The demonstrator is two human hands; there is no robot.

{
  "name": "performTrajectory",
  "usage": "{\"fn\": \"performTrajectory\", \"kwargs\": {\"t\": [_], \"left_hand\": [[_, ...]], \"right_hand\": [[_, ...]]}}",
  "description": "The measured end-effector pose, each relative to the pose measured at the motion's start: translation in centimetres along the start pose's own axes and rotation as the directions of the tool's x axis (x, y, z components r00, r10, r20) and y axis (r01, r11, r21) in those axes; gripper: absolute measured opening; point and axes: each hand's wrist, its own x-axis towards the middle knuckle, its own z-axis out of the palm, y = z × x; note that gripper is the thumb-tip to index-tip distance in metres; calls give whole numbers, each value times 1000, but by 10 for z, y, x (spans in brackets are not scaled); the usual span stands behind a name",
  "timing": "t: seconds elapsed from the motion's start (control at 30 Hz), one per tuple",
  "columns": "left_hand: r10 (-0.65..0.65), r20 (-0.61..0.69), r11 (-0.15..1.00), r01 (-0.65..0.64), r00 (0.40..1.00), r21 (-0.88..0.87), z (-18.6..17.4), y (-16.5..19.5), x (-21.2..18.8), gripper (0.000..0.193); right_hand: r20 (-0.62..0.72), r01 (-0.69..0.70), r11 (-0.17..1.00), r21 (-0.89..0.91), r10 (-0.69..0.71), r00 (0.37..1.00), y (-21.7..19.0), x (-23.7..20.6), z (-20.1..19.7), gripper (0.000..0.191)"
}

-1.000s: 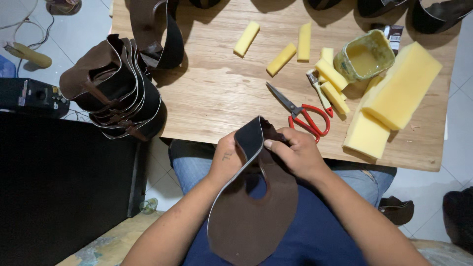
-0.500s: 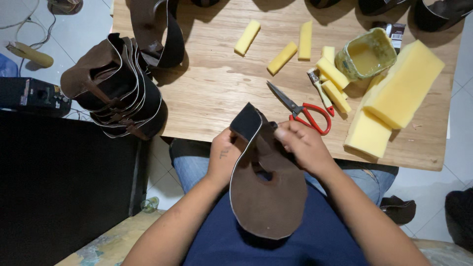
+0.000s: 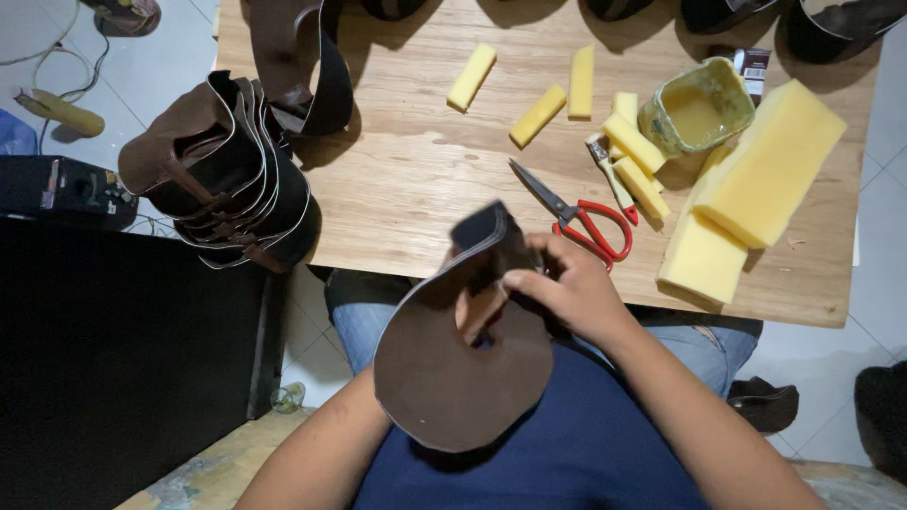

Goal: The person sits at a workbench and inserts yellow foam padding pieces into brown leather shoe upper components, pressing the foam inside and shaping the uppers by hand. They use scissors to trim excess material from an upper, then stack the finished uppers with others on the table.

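Leather piece (image 3: 453,378): dark brown, rounded at the bottom, curling up to a narrow top end; held over the person's lap, just short of the counter (image 3: 416,179) edge
Right hand (image 3: 567,288): fingers pinched together on the upper right part of the leather piece
Left hand: hidden behind the leather piece, only the forearm shows, so I cannot tell how it grips
Scissors (image 3: 576,215): red handles, blades closed, lying on the counter just beyond the right hand
Foam blocks (image 3: 756,189): two large yellow ones at the right of the counter, small yellow sticks (image 3: 539,115) scattered near them
Cup (image 3: 697,106): green, holding a yellowish liquid, beside the big foam
Stack of leather (image 3: 227,179): brown curved pieces at the counter's left corner
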Motion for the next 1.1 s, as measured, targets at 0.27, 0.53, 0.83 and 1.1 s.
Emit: {"fn": "performTrajectory", "kwargs": {"t": [0.27, 0.53, 0.83, 1.1], "left_hand": [[-104, 190, 972, 59, 976, 227, -17, 9, 3, 53], [-33, -6, 996, 33, 999, -79, -2, 50, 28, 60], [424, -233, 905, -419, 875, 73, 46, 92, 38, 21], [322, -334, 921, -211, 886, 328, 22, 81, 56, 16]], "right_hand": [[91, 451, 592, -668, -537, 839, -79, -15, -15, 40], [-274, 196, 937, -289, -277, 921, -84, 14, -22, 32], [-340, 334, 700, 632, -137, 930, -101, 40, 1, 21], [-356, 117, 861, 495, 77, 931, -89, 47, -8, 24]]}}
